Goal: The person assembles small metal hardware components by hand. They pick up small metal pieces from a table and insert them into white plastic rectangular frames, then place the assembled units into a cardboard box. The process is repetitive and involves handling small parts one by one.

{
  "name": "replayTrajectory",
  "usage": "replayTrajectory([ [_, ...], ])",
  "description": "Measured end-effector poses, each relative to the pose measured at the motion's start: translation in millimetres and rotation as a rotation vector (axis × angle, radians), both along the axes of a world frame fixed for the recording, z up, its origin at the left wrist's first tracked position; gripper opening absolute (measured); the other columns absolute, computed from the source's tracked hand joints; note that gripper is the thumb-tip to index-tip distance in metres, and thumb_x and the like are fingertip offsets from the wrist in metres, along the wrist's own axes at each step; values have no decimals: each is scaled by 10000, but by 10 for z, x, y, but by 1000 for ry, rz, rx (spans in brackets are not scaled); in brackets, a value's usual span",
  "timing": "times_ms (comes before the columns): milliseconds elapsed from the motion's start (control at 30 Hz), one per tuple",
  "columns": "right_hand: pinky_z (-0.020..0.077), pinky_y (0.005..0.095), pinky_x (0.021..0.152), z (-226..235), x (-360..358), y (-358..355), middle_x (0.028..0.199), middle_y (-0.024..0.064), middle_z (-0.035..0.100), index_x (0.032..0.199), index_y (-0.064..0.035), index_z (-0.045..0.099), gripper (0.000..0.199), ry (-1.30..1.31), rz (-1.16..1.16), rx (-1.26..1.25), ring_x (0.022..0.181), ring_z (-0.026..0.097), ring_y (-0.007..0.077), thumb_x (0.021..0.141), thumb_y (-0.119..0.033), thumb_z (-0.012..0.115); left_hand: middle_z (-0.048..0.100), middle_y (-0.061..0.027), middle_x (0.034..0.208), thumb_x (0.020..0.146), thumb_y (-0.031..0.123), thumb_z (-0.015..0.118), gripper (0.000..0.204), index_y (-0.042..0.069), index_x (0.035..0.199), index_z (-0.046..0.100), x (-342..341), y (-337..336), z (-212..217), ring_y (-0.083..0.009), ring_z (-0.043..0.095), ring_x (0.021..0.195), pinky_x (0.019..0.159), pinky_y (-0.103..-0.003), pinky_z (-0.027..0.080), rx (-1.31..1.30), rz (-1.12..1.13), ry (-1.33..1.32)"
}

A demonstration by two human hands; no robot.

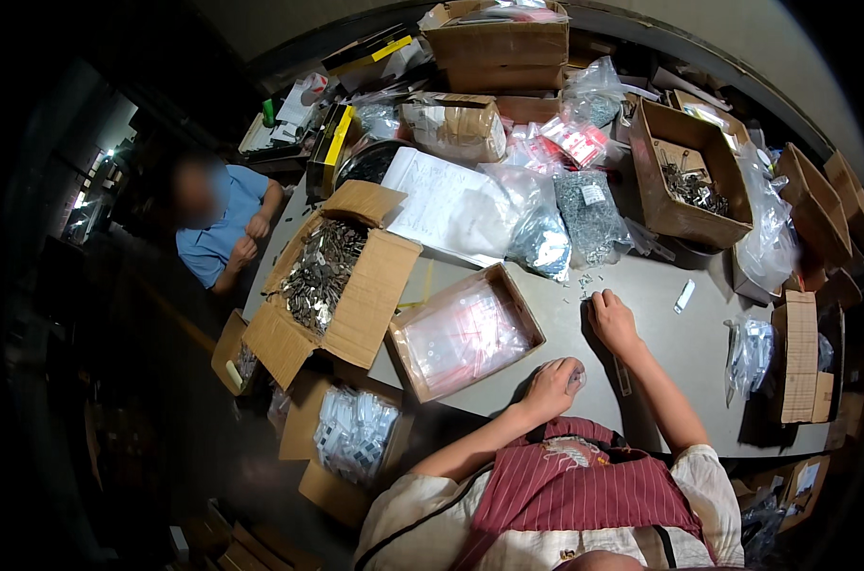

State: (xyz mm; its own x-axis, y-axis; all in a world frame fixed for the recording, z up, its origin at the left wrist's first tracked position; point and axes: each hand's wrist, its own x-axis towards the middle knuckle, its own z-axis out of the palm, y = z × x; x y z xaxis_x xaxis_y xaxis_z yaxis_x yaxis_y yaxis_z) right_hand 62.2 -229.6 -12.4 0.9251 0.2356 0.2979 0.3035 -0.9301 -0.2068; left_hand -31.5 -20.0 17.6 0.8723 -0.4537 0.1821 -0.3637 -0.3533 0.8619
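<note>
My left hand (554, 388) is closed near the table's front edge, beside the carton of flat bags. A greyish, partly see-through bit shows at its fingers, too small to name. Farther forward, my right hand (613, 322) reaches down to the tabletop, fingertips drawn together. Just beyond those fingertips lie several small loose metal pieces (589, 283), perhaps screws; whether one is between the fingers is hidden. A clear bag of small grey metal pieces (589, 217) lies behind them. To the left of my hands, a shallow carton (539, 335) holds clear plastic bags with red edges.
An open carton of metal parts (316, 276) stands at left, another (649, 181) at back right. Papers (441, 195) lie behind the shallow carton. A small white piece (684, 296) and bagged parts (751, 357) lie at right. Another person (225, 214) sits at far left.
</note>
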Motion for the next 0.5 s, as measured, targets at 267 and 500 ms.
replayTrajectory([
  [267,591,428,648,-21,-31,-54,929,175,589,993,-19,539,136,16,-16,-167,822,676,331,875,-78,575,676,-185,965,860,20,700,238,39,1077,606,-9,7,-25,-420,655,930,806,-490,511,-23,3,-13],
  [500,560,452,664,-55,157,-391,895,206,662,881,-10,582,111,39,-14,123,842,691,325,838,-94,640,678,-177,986,857,-9,691,271,46,1109,608,-40,36,19,-383,676,941,820,-455,536,-20,55,22],
])
